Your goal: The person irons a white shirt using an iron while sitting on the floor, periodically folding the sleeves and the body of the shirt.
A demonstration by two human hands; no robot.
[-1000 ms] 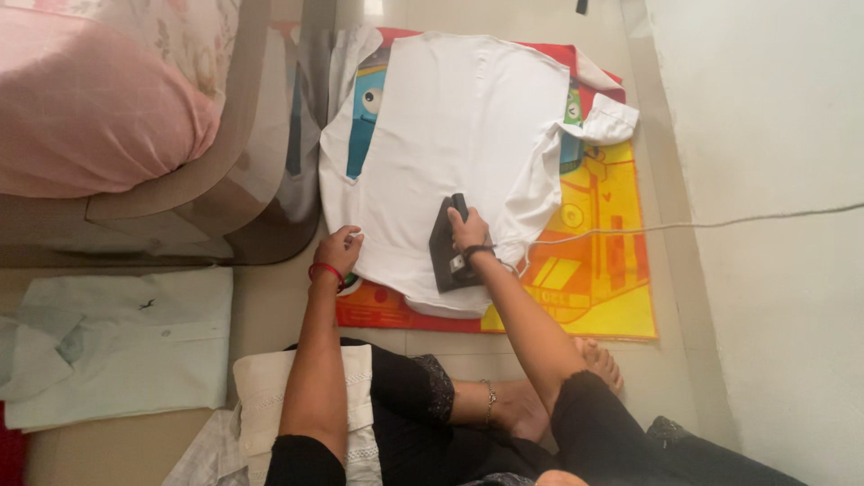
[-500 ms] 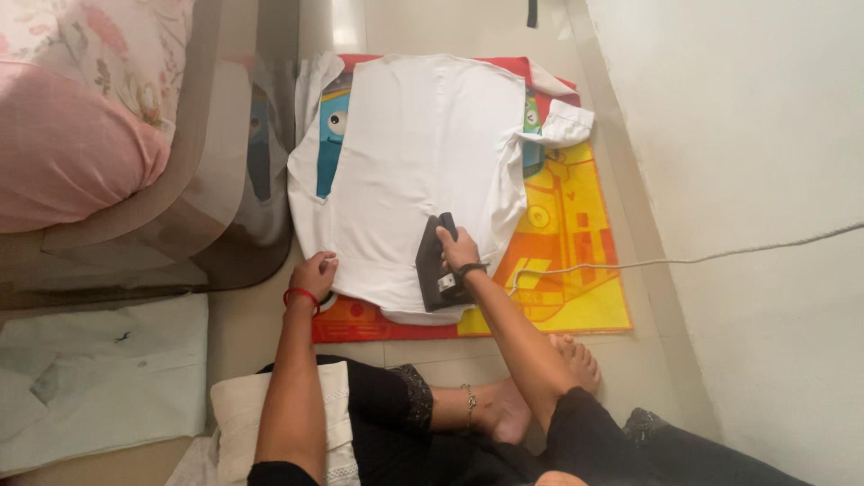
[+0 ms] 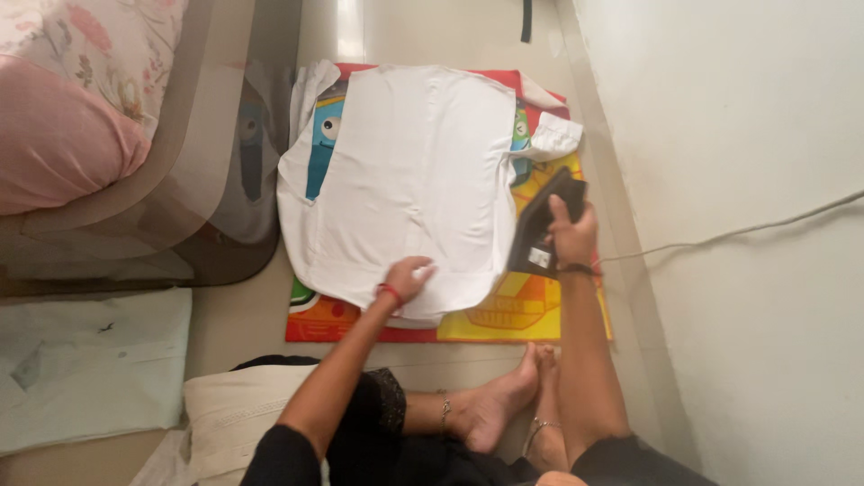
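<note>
Pink pillow [image 3: 54,135] far left. White shirt [image 3: 405,180] spread flat on colourful mat [image 3: 531,315], centre. Left hand [image 3: 409,277] pressed open-fingered on shirt's near hem. Right hand [image 3: 571,236] clenched around dark iron [image 3: 540,229], just beside shirt's right edge.

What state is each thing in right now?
Shirt: spread flat on the mat, hem under the left hand.
Iron: gripped by the right hand, at the shirt's right edge.
Cord: trailing right.
Left hand: pressing the hem.
Right hand: closed on the iron.
Mat: flat on the floor.
</note>
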